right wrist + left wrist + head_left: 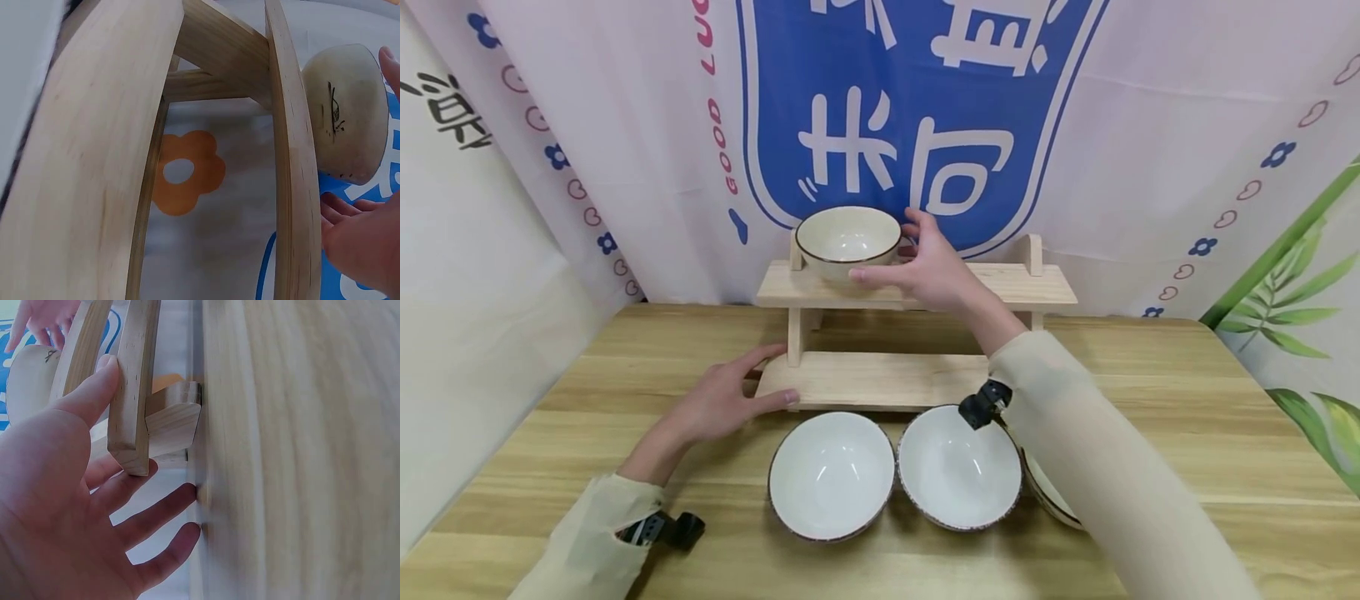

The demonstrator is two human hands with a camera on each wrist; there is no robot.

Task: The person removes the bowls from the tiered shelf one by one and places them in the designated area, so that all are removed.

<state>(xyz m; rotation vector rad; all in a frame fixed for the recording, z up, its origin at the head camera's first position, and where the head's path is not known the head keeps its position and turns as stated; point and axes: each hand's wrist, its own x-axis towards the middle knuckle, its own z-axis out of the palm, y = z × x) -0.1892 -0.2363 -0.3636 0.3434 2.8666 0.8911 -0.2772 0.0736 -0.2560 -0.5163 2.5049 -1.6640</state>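
A cream bowl (848,242) with a dark rim stands at the left end of the upper board of a two-tier wooden display rack (880,379). My right hand (928,267) is around the bowl's right side, thumb across its front and fingers behind. In the right wrist view a gap shows between the fingers (340,209) and the bowl's brush-marked wall (350,115). My left hand (722,400) grips the left end of the rack's lower board (132,394), thumb on its front, the first fingers behind its end and the others down by the table.
In front of the rack stand two white bowls (832,475) (958,471) side by side. Another bowl (1051,492) is partly hidden under my right sleeve (1105,450). Behind the wooden table (700,550) hangs a printed curtain (647,167).
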